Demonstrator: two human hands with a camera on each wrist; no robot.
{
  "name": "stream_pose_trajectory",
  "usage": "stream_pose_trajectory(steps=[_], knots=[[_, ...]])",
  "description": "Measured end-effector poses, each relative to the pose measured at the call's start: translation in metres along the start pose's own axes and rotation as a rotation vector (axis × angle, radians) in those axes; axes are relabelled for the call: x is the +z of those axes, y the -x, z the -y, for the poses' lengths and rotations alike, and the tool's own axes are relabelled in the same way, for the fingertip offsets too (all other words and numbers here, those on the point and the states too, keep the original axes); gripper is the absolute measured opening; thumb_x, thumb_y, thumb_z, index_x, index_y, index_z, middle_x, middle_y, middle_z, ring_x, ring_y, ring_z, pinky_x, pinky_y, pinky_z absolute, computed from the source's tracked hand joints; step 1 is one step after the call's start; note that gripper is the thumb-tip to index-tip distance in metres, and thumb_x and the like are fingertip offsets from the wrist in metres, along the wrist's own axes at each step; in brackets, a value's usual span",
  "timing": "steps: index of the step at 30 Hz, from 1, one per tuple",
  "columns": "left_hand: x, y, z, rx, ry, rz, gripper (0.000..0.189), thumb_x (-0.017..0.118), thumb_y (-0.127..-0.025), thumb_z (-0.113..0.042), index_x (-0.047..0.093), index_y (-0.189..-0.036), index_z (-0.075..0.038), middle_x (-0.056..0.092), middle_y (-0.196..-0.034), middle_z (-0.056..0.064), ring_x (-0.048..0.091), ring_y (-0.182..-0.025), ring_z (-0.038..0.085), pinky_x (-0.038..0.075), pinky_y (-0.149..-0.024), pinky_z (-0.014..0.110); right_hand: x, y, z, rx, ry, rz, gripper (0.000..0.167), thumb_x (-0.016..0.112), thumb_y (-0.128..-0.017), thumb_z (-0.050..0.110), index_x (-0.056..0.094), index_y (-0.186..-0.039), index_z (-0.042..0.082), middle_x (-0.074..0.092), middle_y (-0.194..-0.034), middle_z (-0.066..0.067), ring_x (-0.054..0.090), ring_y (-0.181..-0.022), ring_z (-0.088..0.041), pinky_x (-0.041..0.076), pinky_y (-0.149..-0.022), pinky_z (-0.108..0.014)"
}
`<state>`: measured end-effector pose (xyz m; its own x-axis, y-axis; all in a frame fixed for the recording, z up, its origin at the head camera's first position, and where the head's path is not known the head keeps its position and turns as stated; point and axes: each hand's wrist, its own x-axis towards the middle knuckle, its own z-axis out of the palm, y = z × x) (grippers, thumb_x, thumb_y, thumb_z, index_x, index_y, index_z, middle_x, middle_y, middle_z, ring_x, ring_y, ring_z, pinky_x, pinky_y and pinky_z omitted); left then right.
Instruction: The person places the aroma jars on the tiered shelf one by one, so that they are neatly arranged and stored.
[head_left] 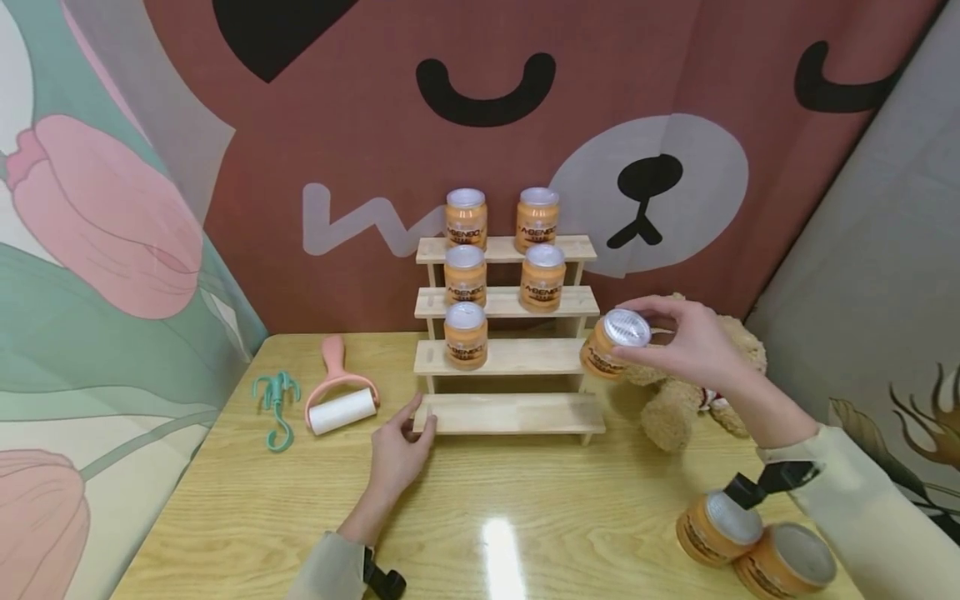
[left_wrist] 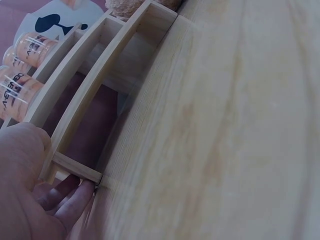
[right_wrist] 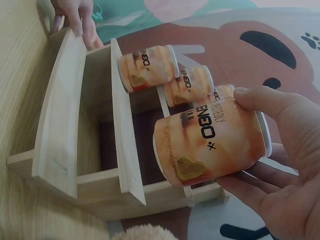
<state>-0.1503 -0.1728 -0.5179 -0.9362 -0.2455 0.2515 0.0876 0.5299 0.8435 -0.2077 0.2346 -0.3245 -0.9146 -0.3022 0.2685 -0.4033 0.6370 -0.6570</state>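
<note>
My right hand [head_left: 693, 346] grips an orange can [head_left: 600, 350] near its silver lid, tilted, beside the right end of the second-lowest step. In the right wrist view, thumb and fingers wrap the can [right_wrist: 210, 140] from both sides. My left hand [head_left: 401, 446] holds the left end of the lowest step of a wooden tiered display rack [head_left: 517, 414], thumb on top and fingers behind the side. Similar cans stand on the rack: two on the top step, two on the step below, and one can [head_left: 466, 337] at the left of the second-lowest step.
Two more orange cans [head_left: 716, 529] stand at the table's front right, below the right sleeve. A teddy bear [head_left: 667, 412] sits behind the right hand. On the left lie a pink lint roller [head_left: 341, 408] and a green hook [head_left: 277, 408]. A printed curtain [head_left: 360, 150] hangs behind.
</note>
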Motion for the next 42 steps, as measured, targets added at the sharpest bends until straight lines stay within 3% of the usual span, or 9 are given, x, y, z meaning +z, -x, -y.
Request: stream_pose_trajectory(steps=[5,14,23,31,42], knots=[[0.0,0.0,0.0,-0.002,-0.003,-0.001,0.048,0.079,-0.097,-0.021,0.069,-0.142,-0.009,0.073,-0.087,0.014,0.062,-0.064,0.004,0.051,-0.062,0.019,0.011,-0.014,0.007,-0.025,-0.017,0.036,0.057,0.093,-0.084,0.03,0.072,-0.134,0.015,0.075,-0.121,-0.009,0.075,-0.11,-0.025,0.059,-0.074,-0.021],[-0.001,0.0,0.0,-0.008,-0.001,-0.003,0.049,0.08,-0.096,-0.022,0.068,-0.143,-0.01,0.075,-0.091,0.016,0.063,-0.066,0.005,0.052,-0.064,0.019,0.031,-0.033,0.01,-0.017,-0.049,0.06,0.06,0.093,-0.084,0.032,0.071,-0.135,0.011,0.074,-0.126,-0.013,0.076,-0.114,-0.031,0.059,-0.083,-0.019],[0.0,0.0,0.0,-0.011,0.005,0.005,0.05,0.079,-0.097,-0.021,0.067,-0.144,-0.01,0.076,-0.095,0.017,0.065,-0.068,0.004,0.054,-0.066,0.019,0.049,-0.049,0.01,-0.041,-0.092,0.091,0.059,0.094,-0.084,0.026,0.07,-0.134,0.008,0.068,-0.126,-0.015,0.071,-0.123,-0.04,0.063,-0.094,-0.04],[0.0,0.0,0.001,-0.001,0.012,0.009,0.05,0.078,-0.097,-0.02,0.067,-0.144,-0.009,0.075,-0.093,0.017,0.065,-0.066,0.004,0.053,-0.063,0.019,0.063,-0.06,0.009,-0.068,-0.083,0.079,0.057,0.095,-0.082,0.023,0.071,-0.132,0.009,0.068,-0.134,-0.012,0.07,-0.124,-0.039,0.06,-0.1,-0.047],[0.001,0.0,0.001,0.01,0.007,-0.003,0.048,0.079,-0.096,-0.02,0.069,-0.142,-0.008,0.075,-0.092,0.018,0.066,-0.066,0.006,0.053,-0.062,0.019,0.074,-0.068,0.004,-0.068,-0.038,0.074,0.059,0.097,-0.079,0.025,0.072,-0.129,0.007,0.069,-0.13,-0.012,0.075,-0.113,-0.034,0.063,-0.091,-0.045]])
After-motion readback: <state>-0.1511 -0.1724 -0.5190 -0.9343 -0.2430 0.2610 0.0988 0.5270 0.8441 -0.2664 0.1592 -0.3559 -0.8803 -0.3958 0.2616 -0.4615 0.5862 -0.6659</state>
